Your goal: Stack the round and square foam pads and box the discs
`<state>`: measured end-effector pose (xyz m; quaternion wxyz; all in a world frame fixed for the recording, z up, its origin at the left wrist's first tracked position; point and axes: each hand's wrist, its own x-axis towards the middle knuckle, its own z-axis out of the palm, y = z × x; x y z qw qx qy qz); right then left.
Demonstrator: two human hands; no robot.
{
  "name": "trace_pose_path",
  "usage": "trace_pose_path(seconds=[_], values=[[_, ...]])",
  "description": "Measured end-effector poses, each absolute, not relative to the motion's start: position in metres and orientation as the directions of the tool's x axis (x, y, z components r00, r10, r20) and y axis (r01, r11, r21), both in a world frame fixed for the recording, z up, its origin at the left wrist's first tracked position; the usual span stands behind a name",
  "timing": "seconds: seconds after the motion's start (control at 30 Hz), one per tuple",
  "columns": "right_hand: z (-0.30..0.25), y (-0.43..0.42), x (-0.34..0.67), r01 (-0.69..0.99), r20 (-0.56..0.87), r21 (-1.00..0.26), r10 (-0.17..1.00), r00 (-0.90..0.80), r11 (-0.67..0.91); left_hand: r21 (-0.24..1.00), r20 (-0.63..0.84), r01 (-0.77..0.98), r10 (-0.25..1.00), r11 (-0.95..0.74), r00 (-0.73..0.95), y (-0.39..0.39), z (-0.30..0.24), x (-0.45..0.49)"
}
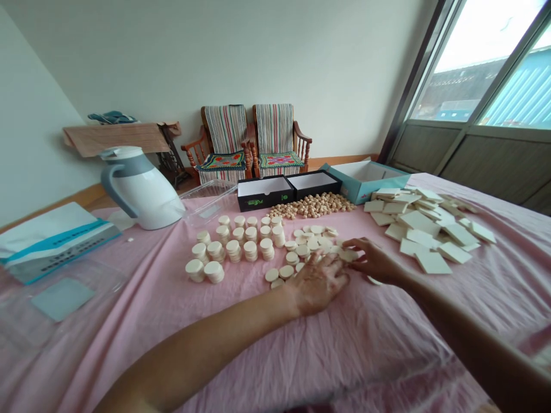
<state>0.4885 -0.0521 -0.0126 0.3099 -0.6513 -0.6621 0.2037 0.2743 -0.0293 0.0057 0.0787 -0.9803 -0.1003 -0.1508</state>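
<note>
Both my hands rest on a pink tablecloth (344,344) at a loose heap of cream round discs (307,241). My left hand (321,281) lies palm down with its fingers curled over discs at the heap's near edge. My right hand (373,259) reaches in from the right, fingers pinched on a disc (348,255). To the left stand several short stacks of the same discs (235,246) in rows.
Cream square tiles (426,226) lie scattered at the right. Small tan beads (312,206) sit before two black boxes (286,190) and a teal box (365,178). A white jug (140,189), clear lids and a blue-white packet (51,238) are at the left. Two wooden chairs stand behind.
</note>
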Motion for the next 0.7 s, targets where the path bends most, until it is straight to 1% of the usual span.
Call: trace_pose_path(seconds=[0.1,0.17,0.2,0.27,0.3,0.4,0.47,0.5,0.57,0.7], values=[[-0.009,-0.040,0.478,0.613,0.227,-0.776,0.972,0.054,0.147,-0.116,0.361,0.330,0.270,-0.937,0.893,-0.018,0.007,0.273],[-0.002,-0.039,0.482,0.595,0.269,-0.782,0.962,0.056,0.184,-0.080,0.394,0.402,0.341,-0.912,0.853,-0.009,0.008,0.269],[0.002,-0.042,0.489,0.613,0.269,-0.769,0.961,0.054,0.181,-0.064,0.406,0.431,0.371,-0.900,0.835,-0.005,0.009,0.266],[0.007,-0.054,0.509,0.694,0.231,-0.709,0.971,0.060,0.126,-0.045,0.424,0.466,0.406,-0.884,0.809,0.000,0.011,0.258],[0.008,-0.062,0.521,0.749,0.202,-0.658,0.977,0.073,0.080,-0.035,0.434,0.472,0.412,-0.881,0.801,0.000,0.013,0.252],[0.005,-0.091,0.549,0.897,0.096,-0.439,0.990,0.101,-0.049,0.030,0.474,0.450,0.409,-0.892,0.779,-0.006,0.016,0.232],[0.002,-0.106,0.556,0.937,0.038,-0.343,0.995,0.088,-0.070,0.080,0.489,0.421,0.404,-0.903,0.773,-0.014,0.017,0.216],[0.000,-0.110,0.555,0.945,0.031,-0.321,0.997,0.074,-0.061,0.096,0.496,0.414,0.404,-0.905,0.769,-0.018,0.017,0.208],[-0.002,-0.113,0.545,0.948,0.064,-0.318,0.997,0.030,-0.008,0.113,0.501,0.413,0.411,-0.904,0.762,-0.026,0.017,0.193],[-0.008,-0.100,0.510,0.909,0.149,-0.405,0.988,-0.044,0.101,0.137,0.510,0.453,0.455,-0.881,0.730,-0.034,0.014,0.167]])
